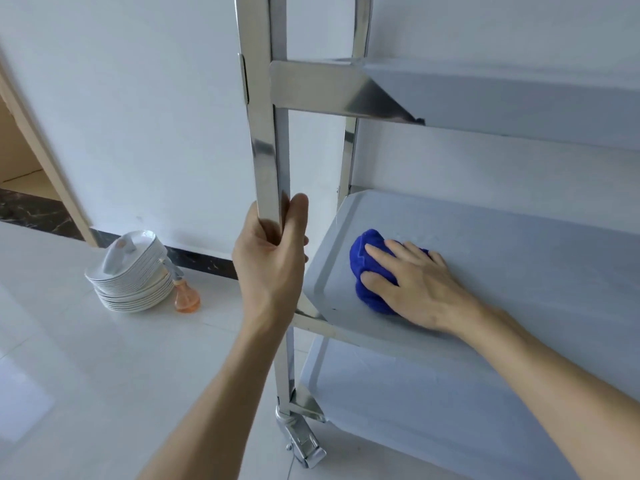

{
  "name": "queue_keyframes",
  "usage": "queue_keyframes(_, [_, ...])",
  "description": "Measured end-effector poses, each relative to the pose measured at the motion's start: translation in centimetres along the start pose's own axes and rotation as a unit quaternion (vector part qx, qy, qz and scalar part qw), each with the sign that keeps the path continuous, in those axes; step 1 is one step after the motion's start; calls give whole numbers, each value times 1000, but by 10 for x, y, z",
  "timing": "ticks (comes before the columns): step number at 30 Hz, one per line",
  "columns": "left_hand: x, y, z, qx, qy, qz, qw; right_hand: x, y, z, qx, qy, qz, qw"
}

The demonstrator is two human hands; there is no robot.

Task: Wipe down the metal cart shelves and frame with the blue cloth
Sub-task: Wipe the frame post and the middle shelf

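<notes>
The cart [346,98] fills the right of the view, three shelves on a steel frame, with a castor [301,441] at its near corner on a glossy tiled floor [69,358]. The middle shelf [502,258] is the one being wiped; the post [268,161] at its front left corner is gripped by the left hand [268,261], fingers and thumb curled round it. The right hand [412,282] lies flat on the bunched cloth [369,271], fingers spread and nearly straight, pressing it to the shelf near its left end. Against the wall sit a leaning stack of plates [133,275] and, just beside it, a spray bottle [186,294]. The main risk, as I judge it, is the cart rolling on the smooth tiles if the wiping push outweighs the left hand's hold; I cannot tell whether the castor is locked. A roll leftward could reach the plates. The bunched cloth may also skip the shelf's rounded corners.
</notes>
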State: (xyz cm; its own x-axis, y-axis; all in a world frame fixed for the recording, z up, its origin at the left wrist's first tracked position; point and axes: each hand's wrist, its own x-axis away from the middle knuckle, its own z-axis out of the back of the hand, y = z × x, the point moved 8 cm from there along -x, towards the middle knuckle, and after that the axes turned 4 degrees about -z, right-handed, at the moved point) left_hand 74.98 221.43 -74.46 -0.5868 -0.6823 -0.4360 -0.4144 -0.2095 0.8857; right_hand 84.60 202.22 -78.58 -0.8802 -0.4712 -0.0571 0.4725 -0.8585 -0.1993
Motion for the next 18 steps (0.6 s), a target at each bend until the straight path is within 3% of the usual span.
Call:
queue_keyframes(7, [2, 3, -1, -26, 27, -46, 998, -75, -26, -14, -26, 42, -58, 997])
queue_keyframes(12, [1, -1, 6, -100, 64, -102, 988, -32, -60, -18, -34, 52, 106, 992])
queue_keyframes(15, [5, 1, 8, -155, 78, -147, 974, -4, -20, -7, -42, 37, 172, 983])
queue_keyframes(18, [6, 2, 6, -158, 87, -151, 972, -18, 56, 12, -35, 50, 108, 992])
